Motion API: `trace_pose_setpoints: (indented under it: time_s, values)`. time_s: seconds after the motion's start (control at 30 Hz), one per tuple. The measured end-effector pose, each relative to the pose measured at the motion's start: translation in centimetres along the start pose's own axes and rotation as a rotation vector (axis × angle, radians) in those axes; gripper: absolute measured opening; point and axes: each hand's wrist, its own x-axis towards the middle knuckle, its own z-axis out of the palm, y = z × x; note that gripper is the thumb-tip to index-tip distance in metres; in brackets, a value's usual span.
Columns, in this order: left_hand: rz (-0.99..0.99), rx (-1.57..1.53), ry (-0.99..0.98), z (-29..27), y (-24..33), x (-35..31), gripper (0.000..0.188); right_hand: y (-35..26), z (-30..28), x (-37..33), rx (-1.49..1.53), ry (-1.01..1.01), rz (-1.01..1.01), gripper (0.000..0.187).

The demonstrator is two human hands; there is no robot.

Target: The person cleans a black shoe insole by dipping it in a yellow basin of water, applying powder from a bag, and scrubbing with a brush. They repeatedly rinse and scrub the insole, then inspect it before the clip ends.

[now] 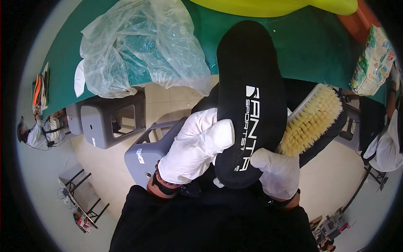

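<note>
A black shoe insole (251, 63) with white lettering stands lengthwise in front of me, its wide end reaching over the table edge. My left hand (201, 136), in a white glove, grips its left edge with the thumb on the printed face. The thumb of my right hand (277, 170), also gloved in white, presses on the insole's lower right edge. A scrub brush (312, 119) with cream bristles juts up from that same hand, bristles facing right. The right hand's other fingers are hidden behind the insole and brush.
On the green table (310, 46) lie a crumpled clear plastic bag (138, 46), a yellow-green object (268, 6) and a patterned packet (373, 63). Grey stools (111, 122) stand below on the left. Other people (384, 143) are at both sides.
</note>
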Motion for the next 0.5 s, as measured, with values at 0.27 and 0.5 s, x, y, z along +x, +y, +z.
trace_pose_setpoints:
  time_s: [0.27,0.5]
  values:
    - [-0.062,-0.035,0.04,-0.2,-0.2,-0.2,0.036,-0.4,0.2,-0.1,0.117,-0.017,0.154,0.089]
    - [-0.068,0.659,0.091,1.3,1.4,-0.1,0.02,1.2,-2.0,1.0,-0.564,0.155,-0.47,0.052]
